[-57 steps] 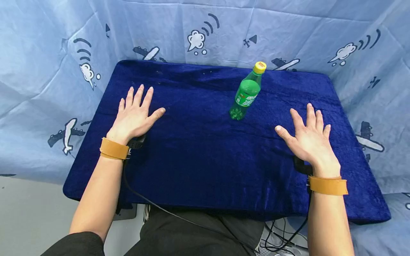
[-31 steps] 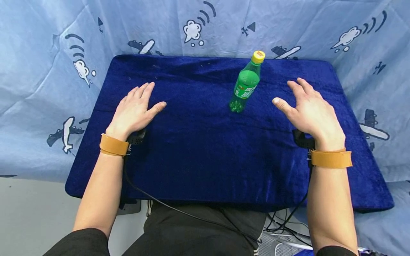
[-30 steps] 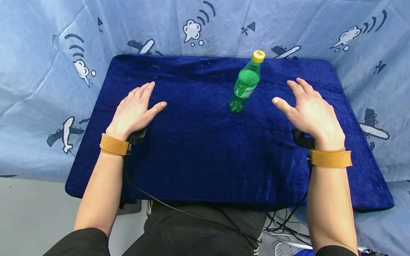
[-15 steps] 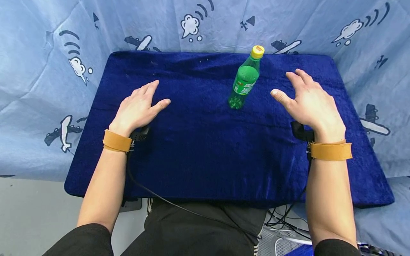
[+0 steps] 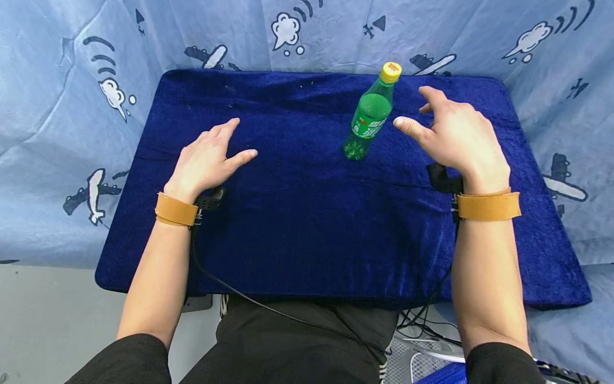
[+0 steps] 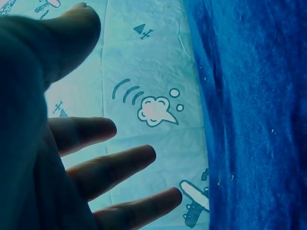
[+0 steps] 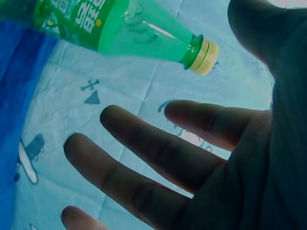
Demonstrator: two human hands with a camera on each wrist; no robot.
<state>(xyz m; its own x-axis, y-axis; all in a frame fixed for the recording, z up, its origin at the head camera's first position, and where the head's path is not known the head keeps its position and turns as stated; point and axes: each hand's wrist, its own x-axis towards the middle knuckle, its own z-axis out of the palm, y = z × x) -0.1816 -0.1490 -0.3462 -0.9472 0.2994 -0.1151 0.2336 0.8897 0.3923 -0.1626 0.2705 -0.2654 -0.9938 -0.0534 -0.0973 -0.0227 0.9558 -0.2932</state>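
Note:
A green plastic soda bottle point(image 5: 369, 120) with a yellow cap point(image 5: 390, 71) stands on the dark blue velvet cloth, right of the middle. Just to its right is my right hand point(image 5: 460, 133), thumb and fingers spread apart and pointing toward it, not touching. The right wrist view shows the bottle point(image 7: 144, 33) lying across the space between thumb and fingers, with a gap around it. Over the left part of the cloth my left hand point(image 5: 203, 160) holds nothing, its thumb held away from the loosely straight fingers. In the left wrist view its fingers point(image 6: 115, 167) have no object near.
The velvet-covered table point(image 5: 307, 240) spans the space before me. A light blue curtain point(image 5: 331, 32) with airplane prints hangs behind and at both sides. Brown straps point(image 5: 488, 206) hold cameras on the wrists, and a cable point(image 5: 268, 309) runs from the left one over my lap.
My right hand has moved forward and left, nearer the bottle, and its fingers have bent somewhat. The left hand shifts slightly right. The bottle stands where it was; the head view has tilted a little.

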